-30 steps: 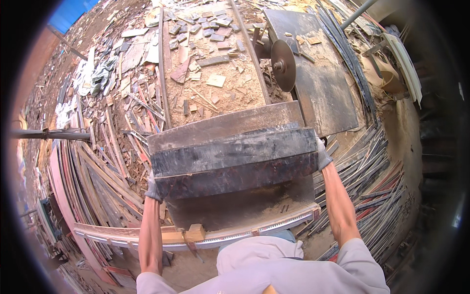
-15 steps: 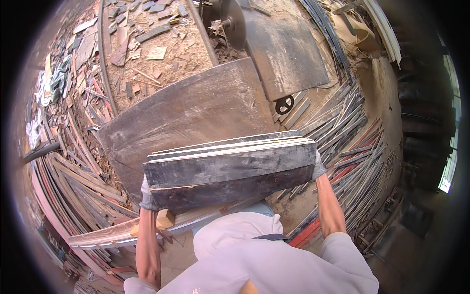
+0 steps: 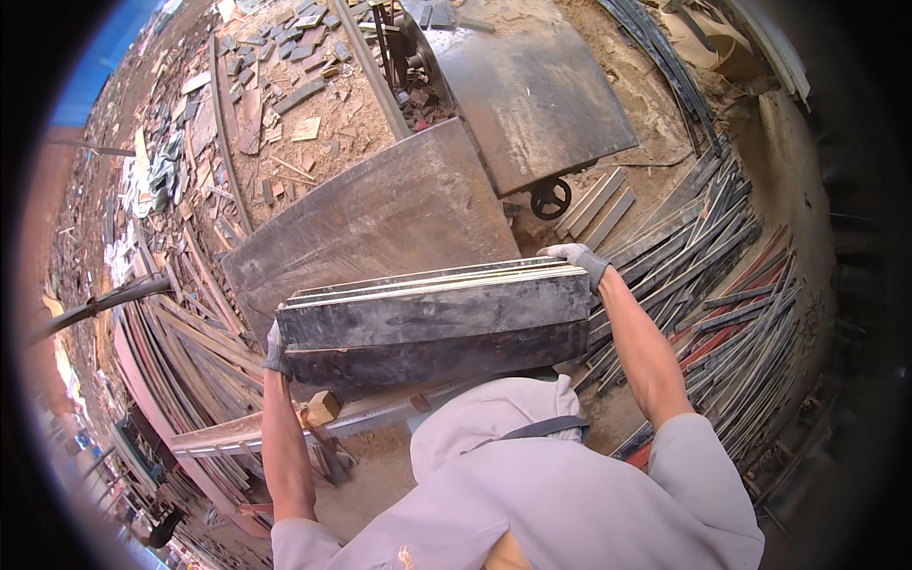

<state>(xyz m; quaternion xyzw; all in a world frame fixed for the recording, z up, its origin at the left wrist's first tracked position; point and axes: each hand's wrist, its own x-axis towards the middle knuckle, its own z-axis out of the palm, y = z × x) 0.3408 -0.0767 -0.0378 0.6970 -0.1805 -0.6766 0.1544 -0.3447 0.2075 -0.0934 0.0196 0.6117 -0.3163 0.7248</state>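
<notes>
Both gloved hands grip a stack of dark boards (image 3: 432, 318), left hand (image 3: 275, 350) and right hand (image 3: 576, 256) at its ends, raised before a rusty metal sheet (image 3: 380, 214); possibly planks (image 3: 722, 285) beyond.

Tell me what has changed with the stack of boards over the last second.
The stack of dark boards, which lay over the metal saw table, has been lifted clear and swung toward the person's right, now carried at chest height over the ground. The view turned with it, so the table sits farther up and left. Unchanged: the gloved left hand and right hand grip the stack's two ends.
</notes>
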